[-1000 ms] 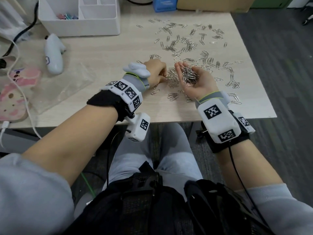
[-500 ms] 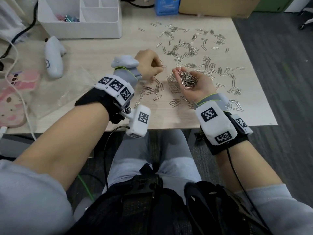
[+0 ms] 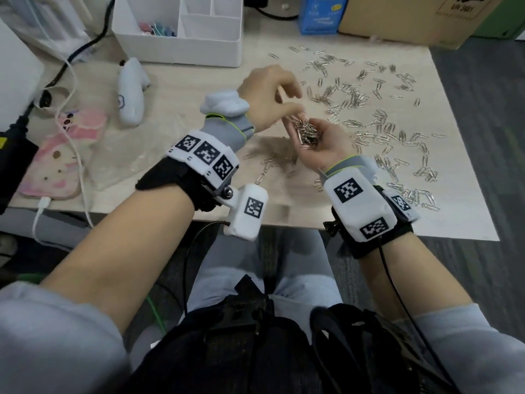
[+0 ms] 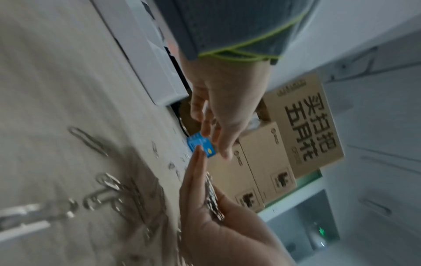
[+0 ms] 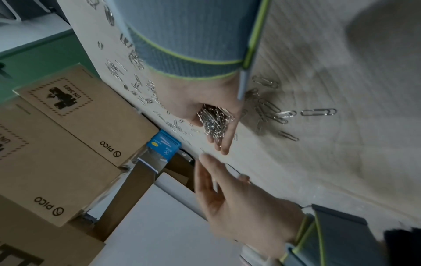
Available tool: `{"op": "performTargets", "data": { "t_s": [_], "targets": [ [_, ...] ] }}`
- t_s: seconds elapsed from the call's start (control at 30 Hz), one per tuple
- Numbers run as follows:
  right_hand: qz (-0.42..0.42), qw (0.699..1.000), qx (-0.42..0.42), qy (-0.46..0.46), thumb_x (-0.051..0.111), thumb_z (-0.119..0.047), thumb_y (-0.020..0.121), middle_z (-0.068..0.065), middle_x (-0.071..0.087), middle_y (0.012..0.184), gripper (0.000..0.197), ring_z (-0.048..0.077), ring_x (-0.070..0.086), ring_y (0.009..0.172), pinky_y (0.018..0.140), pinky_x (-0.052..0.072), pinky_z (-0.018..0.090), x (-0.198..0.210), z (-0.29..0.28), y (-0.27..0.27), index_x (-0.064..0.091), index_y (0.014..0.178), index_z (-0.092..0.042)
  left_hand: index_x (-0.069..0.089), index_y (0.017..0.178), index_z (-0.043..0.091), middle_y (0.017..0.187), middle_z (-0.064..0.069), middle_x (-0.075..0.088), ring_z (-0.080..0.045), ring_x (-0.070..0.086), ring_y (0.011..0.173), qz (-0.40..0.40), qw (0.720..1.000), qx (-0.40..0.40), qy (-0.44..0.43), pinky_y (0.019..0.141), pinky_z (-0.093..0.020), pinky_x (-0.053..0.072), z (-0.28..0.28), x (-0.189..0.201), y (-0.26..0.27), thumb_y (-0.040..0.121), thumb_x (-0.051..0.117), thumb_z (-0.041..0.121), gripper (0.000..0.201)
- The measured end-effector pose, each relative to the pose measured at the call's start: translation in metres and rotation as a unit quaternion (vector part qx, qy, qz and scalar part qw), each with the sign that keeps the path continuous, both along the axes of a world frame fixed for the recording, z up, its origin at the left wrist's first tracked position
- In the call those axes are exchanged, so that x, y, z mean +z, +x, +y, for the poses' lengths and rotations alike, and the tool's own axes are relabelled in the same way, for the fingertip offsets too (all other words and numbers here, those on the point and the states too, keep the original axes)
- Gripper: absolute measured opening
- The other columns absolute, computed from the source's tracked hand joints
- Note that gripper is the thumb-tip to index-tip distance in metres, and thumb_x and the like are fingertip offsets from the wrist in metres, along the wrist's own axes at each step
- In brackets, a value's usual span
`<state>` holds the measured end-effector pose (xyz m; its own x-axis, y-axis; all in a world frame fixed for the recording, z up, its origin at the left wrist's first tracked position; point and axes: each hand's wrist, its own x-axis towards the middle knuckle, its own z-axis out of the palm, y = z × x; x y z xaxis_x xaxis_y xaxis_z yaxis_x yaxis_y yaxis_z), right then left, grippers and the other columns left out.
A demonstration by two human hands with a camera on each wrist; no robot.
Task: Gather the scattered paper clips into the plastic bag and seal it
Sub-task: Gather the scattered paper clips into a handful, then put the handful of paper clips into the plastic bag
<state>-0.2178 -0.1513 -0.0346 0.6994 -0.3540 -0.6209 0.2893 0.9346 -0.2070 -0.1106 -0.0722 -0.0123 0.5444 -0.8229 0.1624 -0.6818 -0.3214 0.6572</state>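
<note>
Many silver paper clips (image 3: 380, 120) lie scattered over the right half of the wooden table (image 3: 199, 81). My right hand (image 3: 318, 132) is held palm up above the table, and a heap of clips (image 3: 305, 132) rests on it; the right wrist view shows the heap (image 5: 214, 118) across nearly straight fingers. My left hand (image 3: 294, 102) hovers just over that heap with loosely extended fingers (image 5: 212, 171), and I see nothing pinched in them. A few clips (image 3: 267, 166) lie below both hands. The clear plastic bag (image 3: 125, 155) lies flat on the table to the left.
A white organiser box (image 3: 181, 32) stands at the back, a white handheld device (image 3: 130, 92) in front of it. A pink phone (image 3: 56, 155) with a white cable lies far left. A blue box (image 3: 319, 15) and cardboard box (image 3: 412, 18) sit behind.
My left hand has lifted off the table beside the clips and moved over the right palm. The right hand stays cupped with the heap, raised slightly.
</note>
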Motion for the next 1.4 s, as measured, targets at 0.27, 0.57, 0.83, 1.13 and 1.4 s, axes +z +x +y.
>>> {"op": "performTargets", "data": {
  "t_s": [0.27,0.57,0.83,1.13,1.4],
  "targets": [
    [-0.01,0.999,0.044,0.021,0.029,-0.007,0.1,0.027,0.055,0.085,0.034,0.031,0.047,0.128,0.11,0.035,0.042,0.002,0.023,0.029,0.054,0.086,0.012,0.06,0.102,-0.001,0.109,-0.022,0.064,-0.039,0.06,0.101,-0.127,0.926,0.293,0.2,0.082,-0.037,0.043,0.073,-0.005,0.062,0.084,0.053,0.045,0.05],
    [-0.014,0.995,0.097,-0.001,0.029,-0.007,0.1,0.027,0.058,0.108,0.033,0.034,0.045,0.129,0.11,0.035,0.042,0.003,0.05,0.044,0.053,0.09,0.013,0.037,0.063,0.011,0.073,-0.02,0.048,-0.031,0.05,0.074,-0.067,0.922,0.286,0.253,0.067,-0.028,0.03,0.11,-0.018,0.069,0.087,0.053,0.022,0.031],
    [-0.025,0.992,0.124,-0.019,0.027,-0.008,0.101,0.027,0.05,0.13,0.033,0.037,0.043,0.131,0.111,0.033,0.044,0.012,0.058,0.045,0.052,0.096,0.013,0.064,0.085,0.008,0.09,-0.017,0.065,-0.035,0.057,0.086,-0.067,0.98,0.105,0.154,0.073,-0.036,0.043,0.092,-0.008,0.046,0.089,0.048,0.027,0.025],
    [0.016,0.981,0.174,-0.078,0.029,-0.012,0.101,0.025,0.053,0.085,0.033,0.034,0.053,0.076,0.071,0.052,0.036,0.021,0.055,0.049,0.048,0.088,0.011,0.06,0.086,0.007,0.087,-0.015,0.063,-0.032,0.055,0.083,-0.04,0.991,0.033,0.123,0.077,-0.042,0.047,0.072,-0.001,0.026,0.077,0.033,0.043,0.046],
    [0.003,0.965,0.247,-0.083,0.026,-0.023,0.102,0.025,0.055,0.104,0.04,0.03,0.056,0.102,0.088,0.045,0.04,0.027,0.048,0.065,0.044,0.108,0.012,0.061,0.084,0.006,0.091,-0.019,0.063,-0.032,0.05,0.083,-0.052,0.989,0.071,0.117,0.068,-0.031,0.031,0.064,-0.004,0.036,0.087,0.042,0.033,0.034]
  ]
}}
